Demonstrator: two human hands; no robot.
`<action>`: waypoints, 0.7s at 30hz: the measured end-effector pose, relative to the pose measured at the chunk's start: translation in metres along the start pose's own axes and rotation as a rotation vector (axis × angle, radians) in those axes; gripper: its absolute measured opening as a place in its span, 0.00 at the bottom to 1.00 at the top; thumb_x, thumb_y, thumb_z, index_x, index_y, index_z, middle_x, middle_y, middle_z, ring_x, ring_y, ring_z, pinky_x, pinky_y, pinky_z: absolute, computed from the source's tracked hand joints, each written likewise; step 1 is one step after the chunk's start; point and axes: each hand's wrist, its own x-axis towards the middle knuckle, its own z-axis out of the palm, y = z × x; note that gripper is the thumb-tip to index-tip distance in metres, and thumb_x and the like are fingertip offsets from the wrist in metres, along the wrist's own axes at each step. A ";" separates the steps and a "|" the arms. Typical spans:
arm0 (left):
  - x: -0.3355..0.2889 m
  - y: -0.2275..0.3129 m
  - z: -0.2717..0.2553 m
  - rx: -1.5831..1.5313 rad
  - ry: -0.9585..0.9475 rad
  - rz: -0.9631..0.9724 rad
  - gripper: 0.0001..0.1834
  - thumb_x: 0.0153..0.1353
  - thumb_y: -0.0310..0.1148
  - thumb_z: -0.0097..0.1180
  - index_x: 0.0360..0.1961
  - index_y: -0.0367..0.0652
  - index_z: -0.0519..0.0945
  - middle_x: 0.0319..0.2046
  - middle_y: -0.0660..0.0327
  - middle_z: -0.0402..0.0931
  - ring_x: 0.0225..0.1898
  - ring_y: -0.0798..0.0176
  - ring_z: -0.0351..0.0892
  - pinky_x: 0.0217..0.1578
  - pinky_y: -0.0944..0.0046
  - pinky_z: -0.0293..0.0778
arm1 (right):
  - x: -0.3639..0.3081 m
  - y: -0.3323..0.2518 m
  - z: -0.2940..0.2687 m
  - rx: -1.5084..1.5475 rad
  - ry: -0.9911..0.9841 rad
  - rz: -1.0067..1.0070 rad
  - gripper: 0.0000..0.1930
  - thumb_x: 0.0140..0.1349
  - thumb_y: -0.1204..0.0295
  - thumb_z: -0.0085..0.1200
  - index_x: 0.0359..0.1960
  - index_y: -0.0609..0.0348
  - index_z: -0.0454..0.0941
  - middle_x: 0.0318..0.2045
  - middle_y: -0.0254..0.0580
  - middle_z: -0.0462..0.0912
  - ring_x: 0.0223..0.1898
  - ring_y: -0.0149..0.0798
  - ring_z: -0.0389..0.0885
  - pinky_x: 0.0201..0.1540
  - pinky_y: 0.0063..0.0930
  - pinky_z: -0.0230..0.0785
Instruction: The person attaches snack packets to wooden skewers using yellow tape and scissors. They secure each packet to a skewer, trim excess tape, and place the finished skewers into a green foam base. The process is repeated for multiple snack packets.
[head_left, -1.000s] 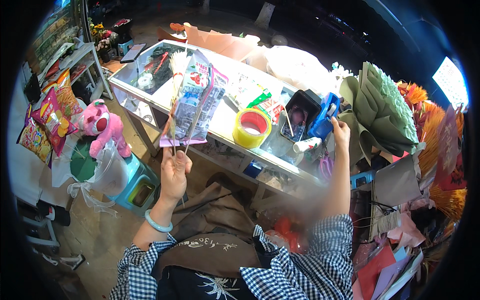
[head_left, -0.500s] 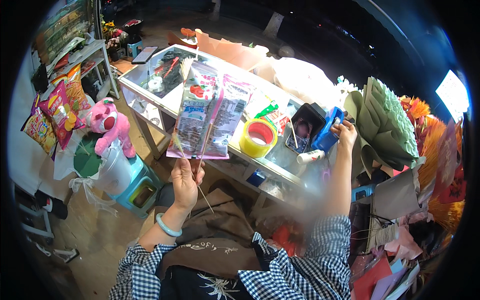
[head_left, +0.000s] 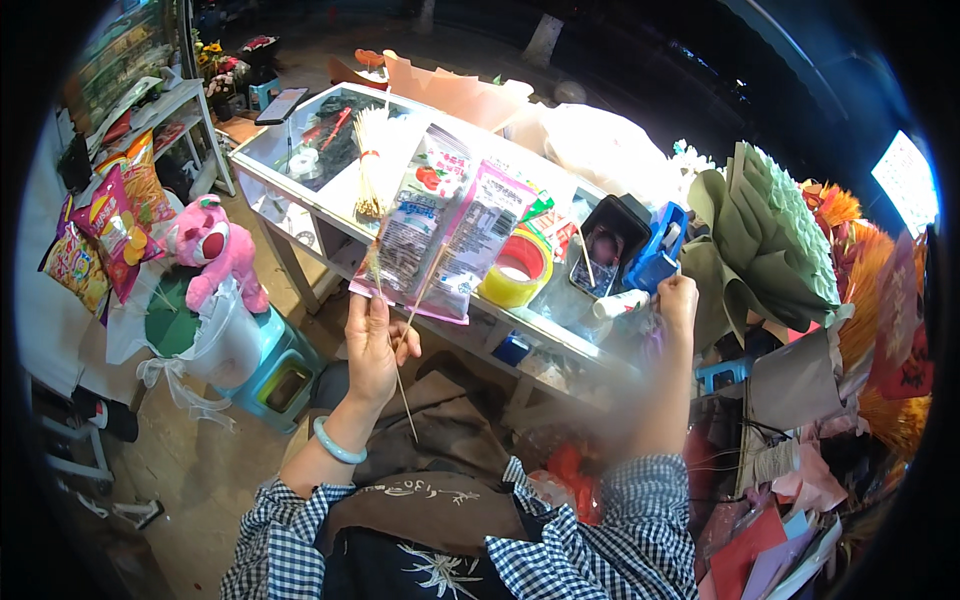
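My left hand (head_left: 372, 355) is closed around thin wooden skewers (head_left: 407, 395), pinching them just below two snack packets (head_left: 425, 225). The packets, silvery with pink edges and printed fronts, stand side by side on the sticks above the table. Below and in front of a blue tape dispenser (head_left: 660, 250), my right hand (head_left: 678, 302) has its fingers closed in a pinch. Whatever it may hold is too small to make out. A white tube-shaped bottle (head_left: 620, 304) lies just left of that hand.
The glass-topped table (head_left: 300, 205) bears a yellow tape roll (head_left: 517, 270), a black box (head_left: 612, 245) and a skewer bundle (head_left: 370, 165). At left, a pink plush bear (head_left: 215, 250) sits in a bucket on a blue stool (head_left: 270, 375). A green-wrapped bouquet (head_left: 755, 240) stands right.
My right hand has moved down and toward me, away from the tape dispenser, and its fingers have closed. The packets in my left hand have tilted rightward, and the skewer bundle behind shows more.
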 end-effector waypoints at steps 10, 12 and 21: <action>0.001 -0.005 0.007 -0.047 -0.101 -0.053 0.26 0.72 0.41 0.39 0.67 0.48 0.53 0.52 0.59 0.71 0.16 0.72 0.70 0.13 0.79 0.62 | -0.131 -0.140 -0.013 0.532 -0.420 -0.392 0.05 0.64 0.77 0.49 0.38 0.62 0.76 0.21 0.34 0.78 0.17 0.21 0.71 0.18 0.18 0.61; 0.000 -0.004 0.011 -0.032 -0.135 -0.069 0.26 0.72 0.40 0.38 0.67 0.48 0.52 0.49 0.60 0.72 0.17 0.74 0.69 0.15 0.79 0.63 | -0.170 -0.173 0.004 0.495 -0.591 -0.684 0.05 0.62 0.78 0.51 0.39 0.63 0.75 0.22 0.37 0.79 0.19 0.26 0.74 0.21 0.21 0.65; -0.013 0.003 0.013 0.165 -0.140 -0.050 0.23 0.73 0.35 0.35 0.66 0.44 0.56 0.34 0.64 0.74 0.18 0.78 0.64 0.19 0.76 0.65 | -0.203 -0.246 0.067 0.427 -0.570 -0.769 0.11 0.59 0.72 0.56 0.34 0.62 0.65 0.23 0.53 0.79 0.27 0.56 0.80 0.26 0.42 0.70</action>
